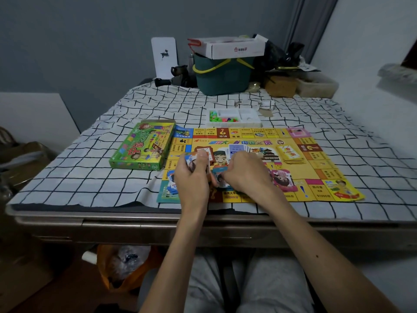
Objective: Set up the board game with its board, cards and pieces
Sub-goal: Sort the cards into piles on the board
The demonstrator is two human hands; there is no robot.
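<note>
Likely the cards (196,158) are light, slick and easily bent, so they are best squared by their edges. The left hand (194,177) grips a small stack over the board's (316,168) near left part, thumb on top. The right hand (246,172) arches beside it, fingers curled down; whether they pinch a card I cannot tell.

A yellow game board (320,164) lies flat on the checked cloth (90,172) near the table's front edge. Over its left part, the left hand (191,177) grips a card stack (191,158). Just beside it, the right hand (246,172) pinches a loose card (222,180). A green game box (142,146) touches the board's left edge. A white tray (248,123) of coloured pieces (222,119) sits past its far edge.
</note>
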